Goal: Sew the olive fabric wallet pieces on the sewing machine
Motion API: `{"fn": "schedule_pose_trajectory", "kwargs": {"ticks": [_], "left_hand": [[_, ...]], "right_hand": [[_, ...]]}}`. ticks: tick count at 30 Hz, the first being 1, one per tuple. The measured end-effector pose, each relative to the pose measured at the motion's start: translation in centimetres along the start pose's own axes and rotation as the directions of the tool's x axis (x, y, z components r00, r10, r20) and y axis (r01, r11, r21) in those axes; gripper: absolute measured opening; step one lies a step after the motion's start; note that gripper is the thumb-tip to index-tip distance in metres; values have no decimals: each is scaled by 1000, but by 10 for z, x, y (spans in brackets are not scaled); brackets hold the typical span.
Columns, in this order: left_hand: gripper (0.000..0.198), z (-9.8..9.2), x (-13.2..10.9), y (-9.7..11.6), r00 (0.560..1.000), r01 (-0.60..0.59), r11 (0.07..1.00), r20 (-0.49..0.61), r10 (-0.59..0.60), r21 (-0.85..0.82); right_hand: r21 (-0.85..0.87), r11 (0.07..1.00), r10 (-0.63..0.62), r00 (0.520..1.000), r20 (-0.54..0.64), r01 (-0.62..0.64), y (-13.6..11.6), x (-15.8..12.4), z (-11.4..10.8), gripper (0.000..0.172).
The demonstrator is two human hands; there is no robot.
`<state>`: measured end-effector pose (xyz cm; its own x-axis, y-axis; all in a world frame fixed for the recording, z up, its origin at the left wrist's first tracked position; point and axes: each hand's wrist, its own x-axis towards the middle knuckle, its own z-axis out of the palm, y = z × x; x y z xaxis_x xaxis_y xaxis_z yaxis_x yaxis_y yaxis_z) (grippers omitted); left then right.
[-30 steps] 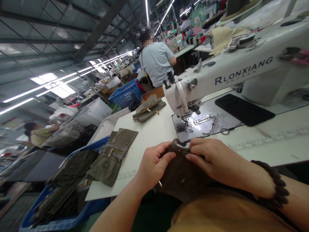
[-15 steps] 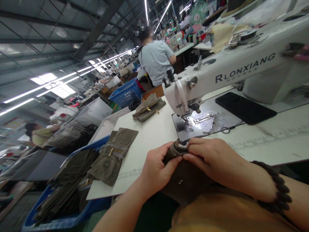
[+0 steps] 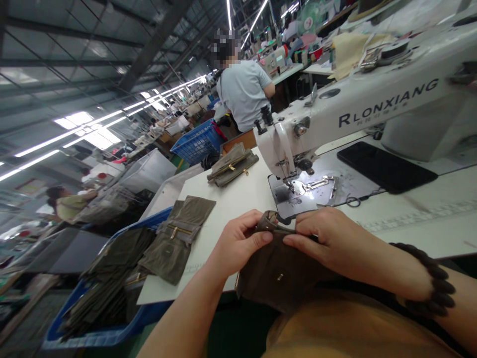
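A dark olive fabric piece [image 3: 283,268] with a small metal fitting hangs from both hands at the table's front edge. My left hand [image 3: 242,241] pinches its folded upper left edge, thumb in front. My right hand [image 3: 322,236] grips the same edge a little to the right, thumb in front and fingers behind. Just beyond the hands is the needle area of a white sewing machine [image 3: 372,107], its plate [image 3: 309,191] lit. The fabric lies in front of the plate, apart from the needle.
A black phone [image 3: 387,166] and small scissors [image 3: 353,201] lie on the white table [image 3: 231,214]. Zippered olive pieces [image 3: 233,164] are stacked at the back; another [image 3: 179,238] overhangs the left edge. A blue crate [image 3: 93,338] holds fabric. A person [image 3: 244,92] sits beyond.
My hands have moved slightly apart along the fabric's edge. The fabric's upper edge is flatter, and its body has swung a little to the left.
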<state>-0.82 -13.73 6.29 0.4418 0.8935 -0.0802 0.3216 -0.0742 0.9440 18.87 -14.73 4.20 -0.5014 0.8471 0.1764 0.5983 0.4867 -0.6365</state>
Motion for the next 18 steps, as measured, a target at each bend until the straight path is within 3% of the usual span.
{"fn": "schedule_pose_trajectory", "kwargs": {"ticks": [6,11,18], "left_hand": [[34,-1,2,-8,993,118,988,32,-115,-101],[31,0,3,-10,990,138,985,-3,-139,-103],[26,2,3,-10,989,139,990,-49,-138,17]], "right_hand": [[-28,998,58,998,39,-57,0,2,1,36],[-49,995,84,995,47,-82,1,3,1,38],[-74,994,88,995,41,-84,2,4,1,40]]}}
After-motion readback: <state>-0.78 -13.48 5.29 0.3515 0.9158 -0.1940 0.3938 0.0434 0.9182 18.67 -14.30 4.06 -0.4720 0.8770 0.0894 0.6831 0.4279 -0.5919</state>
